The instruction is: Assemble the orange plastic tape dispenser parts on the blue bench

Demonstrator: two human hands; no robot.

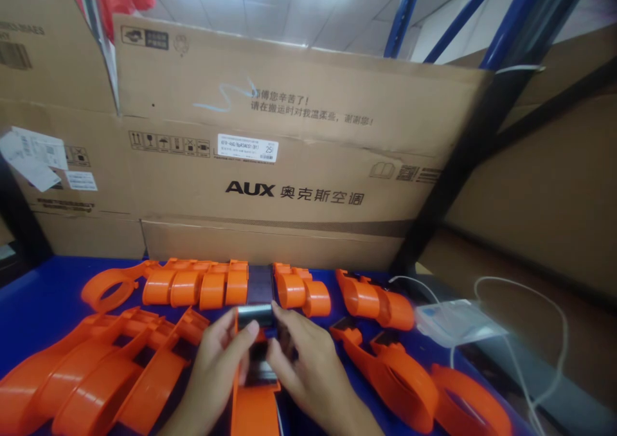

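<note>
At the front centre, an orange tape dispenser is between my two hands. It has a dark, shiny cylinder with a jagged upper edge and a second shiny strip lower down. My left hand grips its left side, thumb lying across the upper cylinder. On the right, my right hand pinches the other side, its thumb and forefinger bent against the dark parts. The fingers hide much of the middle. More orange dispensers lie close to my left hand, and others lie to the right.
A row of orange dispensers lines the back of the blue surface. Behind it stands a cardboard sheet printed AUX. A dark post rises on the right, near a clear plastic bag and a white cord.
</note>
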